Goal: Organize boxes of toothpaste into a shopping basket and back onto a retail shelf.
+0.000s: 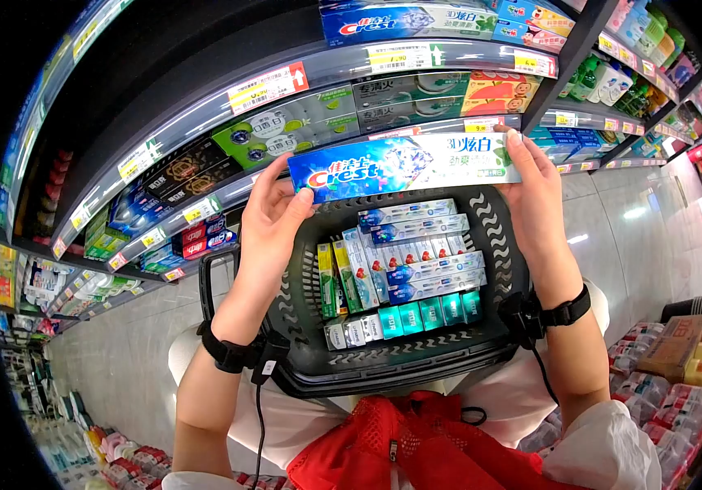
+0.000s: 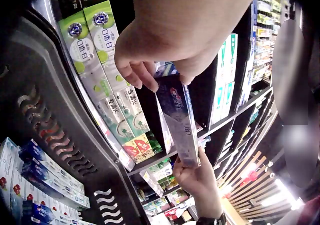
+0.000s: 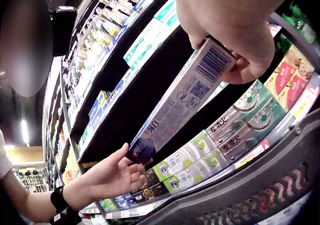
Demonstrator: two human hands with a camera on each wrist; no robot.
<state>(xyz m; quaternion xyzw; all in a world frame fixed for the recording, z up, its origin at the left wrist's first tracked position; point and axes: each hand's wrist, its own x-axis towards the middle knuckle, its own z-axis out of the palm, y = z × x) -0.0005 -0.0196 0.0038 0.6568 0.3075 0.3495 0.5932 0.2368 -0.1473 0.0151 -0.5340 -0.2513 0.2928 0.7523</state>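
A blue and white Crest toothpaste box point(image 1: 400, 167) is held level by its two ends above the basket. My left hand point(image 1: 273, 216) pinches the blue end, its thumb on the front face. At the white end my right hand point(image 1: 533, 184) grips the box, thumb on the front too. The right wrist view shows the box's barcode side point(image 3: 187, 95). Below, a dark grey shopping basket point(image 1: 302, 371) contains rows of toothpaste boxes: blue and white ones point(image 1: 437, 273), teal ones point(image 1: 424, 316) and yellow-green ones point(image 1: 333, 282).
Curved shelves of toothpaste boxes stand ahead, with green and white boxes point(image 1: 286, 131) and price tags point(image 1: 265, 88) along their edges. Another Crest box point(image 1: 404, 23) sits on the upper shelf. Wrapped goods point(image 1: 670, 408) are stacked on the right by a cardboard box point(image 1: 672, 347).
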